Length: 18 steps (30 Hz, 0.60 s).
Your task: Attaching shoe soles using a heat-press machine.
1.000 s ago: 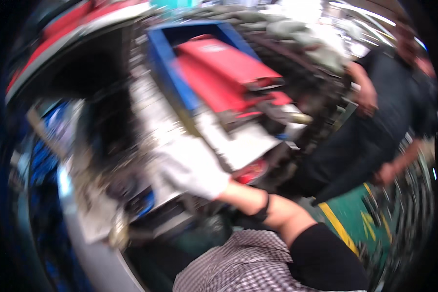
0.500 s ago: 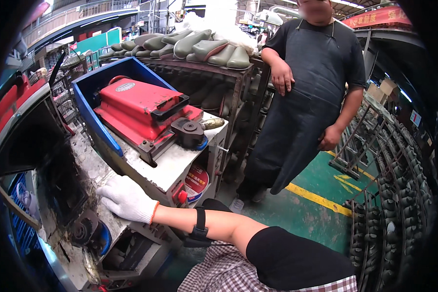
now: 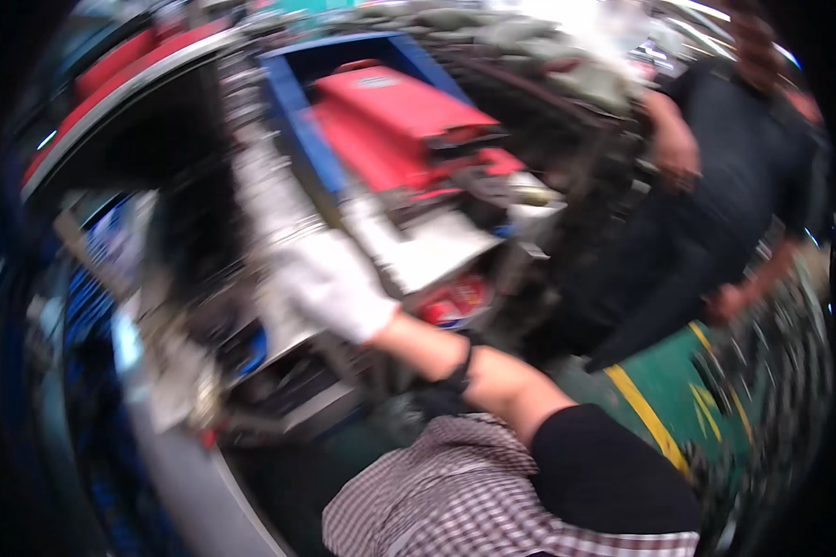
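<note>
My right hand (image 3: 336, 283), in a white knitted glove, reaches from the lower right onto the worn, stained worktop (image 3: 267, 190) of a machine. Motion smears its fingers, so their pose and anything under them are unclear. Beyond the hand sits a red metal machine housing (image 3: 399, 125) with a black handle, inside a blue open-sided tray (image 3: 305, 125). Nearer than the hand is a dark clamp-like block with a blue base (image 3: 251, 351). A red button (image 3: 437, 311) shows on the machine's front, just past my wrist. My left hand is out of the picture.
A person in a dark apron (image 3: 664, 241) stands at the right. Behind the machine, a rack carries several green shoe-shaped pieces (image 3: 520, 37). At the left is a raised red-edged cover (image 3: 130, 125). Blurred racks (image 3: 776, 399) line the far right above a green floor (image 3: 655, 353) with yellow lines.
The view has swung left and down, shifting the machine and the person up and right in the picture and blurring everything. My right hand stays at about the same spot on the worktop.
</note>
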Tool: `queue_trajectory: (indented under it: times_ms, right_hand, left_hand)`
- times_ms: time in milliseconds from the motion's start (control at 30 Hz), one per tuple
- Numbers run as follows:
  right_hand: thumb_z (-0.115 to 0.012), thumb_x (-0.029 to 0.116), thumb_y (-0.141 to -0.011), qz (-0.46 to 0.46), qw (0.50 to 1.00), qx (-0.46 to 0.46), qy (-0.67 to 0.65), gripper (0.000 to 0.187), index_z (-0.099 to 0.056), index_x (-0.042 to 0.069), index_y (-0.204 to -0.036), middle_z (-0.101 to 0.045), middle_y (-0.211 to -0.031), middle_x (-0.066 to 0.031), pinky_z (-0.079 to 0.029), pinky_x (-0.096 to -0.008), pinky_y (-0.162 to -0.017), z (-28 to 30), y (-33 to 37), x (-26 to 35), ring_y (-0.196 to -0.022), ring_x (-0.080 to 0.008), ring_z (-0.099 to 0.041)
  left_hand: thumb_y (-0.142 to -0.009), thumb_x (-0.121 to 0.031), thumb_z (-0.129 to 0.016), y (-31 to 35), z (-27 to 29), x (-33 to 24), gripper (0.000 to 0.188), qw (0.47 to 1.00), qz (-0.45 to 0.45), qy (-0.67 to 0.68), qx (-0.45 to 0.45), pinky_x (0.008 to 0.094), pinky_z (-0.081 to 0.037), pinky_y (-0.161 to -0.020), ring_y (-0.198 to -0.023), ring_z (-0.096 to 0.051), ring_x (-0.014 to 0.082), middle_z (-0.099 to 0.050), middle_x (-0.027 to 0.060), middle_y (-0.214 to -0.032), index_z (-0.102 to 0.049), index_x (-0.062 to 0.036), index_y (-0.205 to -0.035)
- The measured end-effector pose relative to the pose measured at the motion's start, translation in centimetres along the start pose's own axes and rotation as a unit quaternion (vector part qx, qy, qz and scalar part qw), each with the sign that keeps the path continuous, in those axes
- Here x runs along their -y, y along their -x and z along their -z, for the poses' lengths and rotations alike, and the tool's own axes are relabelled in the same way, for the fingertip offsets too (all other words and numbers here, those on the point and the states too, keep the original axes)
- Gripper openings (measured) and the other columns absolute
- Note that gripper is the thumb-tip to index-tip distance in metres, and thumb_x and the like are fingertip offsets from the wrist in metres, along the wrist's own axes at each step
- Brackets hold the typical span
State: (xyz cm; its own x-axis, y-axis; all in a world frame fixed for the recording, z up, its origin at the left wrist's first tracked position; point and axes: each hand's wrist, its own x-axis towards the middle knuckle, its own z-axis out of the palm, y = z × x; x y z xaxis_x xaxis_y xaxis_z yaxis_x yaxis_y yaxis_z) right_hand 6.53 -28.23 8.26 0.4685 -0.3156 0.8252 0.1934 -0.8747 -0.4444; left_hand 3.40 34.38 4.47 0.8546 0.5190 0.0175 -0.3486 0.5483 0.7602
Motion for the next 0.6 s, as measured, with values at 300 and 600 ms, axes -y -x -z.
queue_trajectory:
  times_ms: [300,600]
  right_hand:
    - [-0.068,0.038,-0.098,0.031,0.857,0.366,-0.363,0.087,-0.026,-0.001,-0.163,-0.036,-0.157,-0.0346,-0.039,-0.0455,-0.12,-1.5,-2.2,17.0,-0.145,-0.0484,-0.042]
    - [-0.069,0.036,-0.093,-0.382,0.688,0.211,-0.58,0.085,-0.035,0.002,-0.163,-0.066,-0.132,-0.0174,-0.052,-0.0308,-0.104,-3.1,-11.3,11.3,-0.118,-0.0205,-0.066]
  left_hand:
    - [-0.1,-0.05,-0.047,2.1,-18.7,9.8,0.082,0.853,0.218,0.11,0.462,0.0538,-0.027,-0.129,-0.152,-0.039,0.0391,-0.039,0.0246,-0.165,-0.034,0.0036,-0.161]
    - [-0.106,-0.036,-0.057,5.3,-39.6,15.4,0.068,0.833,0.07,-0.13,0.534,0.0395,-0.031,-0.125,-0.148,-0.047,0.0279,-0.049,0.019,-0.159,-0.038,-0.0004,-0.161]
